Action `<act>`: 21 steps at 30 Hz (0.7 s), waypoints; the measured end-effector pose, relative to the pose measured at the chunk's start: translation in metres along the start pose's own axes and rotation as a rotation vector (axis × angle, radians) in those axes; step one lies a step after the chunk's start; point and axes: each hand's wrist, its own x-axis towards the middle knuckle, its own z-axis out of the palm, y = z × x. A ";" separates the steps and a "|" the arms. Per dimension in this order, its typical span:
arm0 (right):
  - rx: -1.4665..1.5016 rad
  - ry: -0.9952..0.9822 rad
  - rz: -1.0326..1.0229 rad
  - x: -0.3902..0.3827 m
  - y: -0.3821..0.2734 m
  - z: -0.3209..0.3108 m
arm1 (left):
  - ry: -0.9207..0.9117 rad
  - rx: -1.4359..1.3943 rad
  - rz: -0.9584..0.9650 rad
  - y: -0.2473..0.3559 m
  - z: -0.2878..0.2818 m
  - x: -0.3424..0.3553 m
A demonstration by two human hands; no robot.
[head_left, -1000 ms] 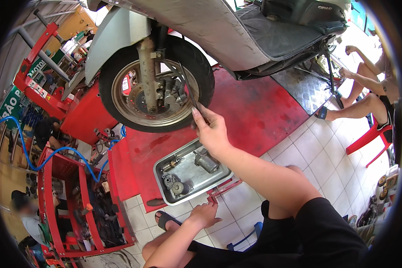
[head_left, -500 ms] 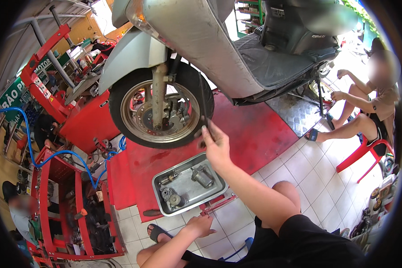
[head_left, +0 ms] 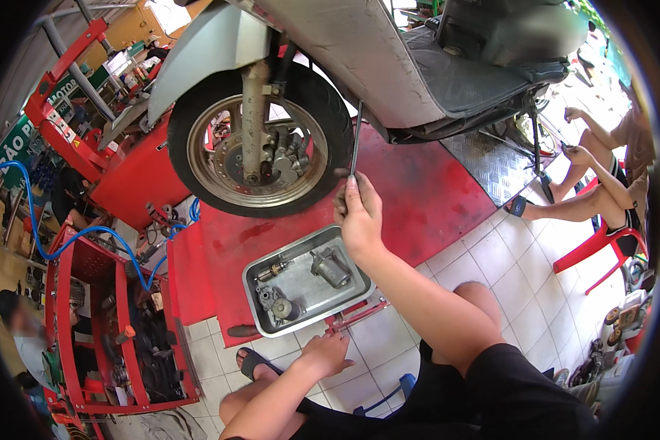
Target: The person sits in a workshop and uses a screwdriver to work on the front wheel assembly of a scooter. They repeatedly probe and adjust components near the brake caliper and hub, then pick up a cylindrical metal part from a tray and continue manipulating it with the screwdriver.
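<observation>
"What's on your head view?"
"I see the right hand, fingers clamped on a slim metal rod that points up beside the scooter's front tyre."
"And the left?"
"The left hand is at a red bar near the metal tray; I can't tell whether its fingers grip it."

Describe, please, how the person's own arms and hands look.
The left hand and the right hand are bare, without gloves; no watch or bracelet shows. On the right, a black short sleeve reaches near the elbow; the left sleeve cannot be clearly seen.
</observation>
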 end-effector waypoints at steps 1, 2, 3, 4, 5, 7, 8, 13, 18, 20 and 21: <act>0.000 0.024 0.012 -0.001 0.001 0.004 | 0.004 0.005 0.002 0.002 -0.001 0.001; -0.070 -0.107 0.082 -0.001 -0.001 0.004 | 0.004 -0.008 0.012 0.005 -0.003 0.002; -0.130 -0.163 0.270 0.000 -0.002 0.007 | 0.006 -0.018 0.022 0.007 -0.004 0.003; -0.118 -0.179 0.341 0.002 -0.002 0.010 | 0.001 -0.032 0.025 0.009 -0.006 0.004; -0.081 -0.225 0.373 0.004 -0.003 0.013 | -0.007 -0.024 0.026 0.010 -0.007 0.006; -0.050 -0.202 0.323 0.005 -0.005 0.014 | -0.043 -0.017 0.016 0.013 -0.009 0.008; -0.053 -0.160 0.333 0.005 -0.005 0.014 | -0.035 -0.022 0.016 0.012 -0.009 0.009; 0.108 0.011 0.230 0.009 -0.007 0.015 | -0.050 -0.027 0.028 0.006 -0.002 0.012; 0.027 -0.158 0.377 0.012 -0.016 0.011 | -0.063 -0.019 0.024 0.002 0.004 0.013; -0.064 -0.224 0.408 0.013 -0.019 0.009 | -0.061 -0.014 0.030 0.003 0.004 0.013; -0.035 -0.162 0.401 0.013 -0.019 0.008 | -0.060 -0.012 0.030 0.003 0.003 0.012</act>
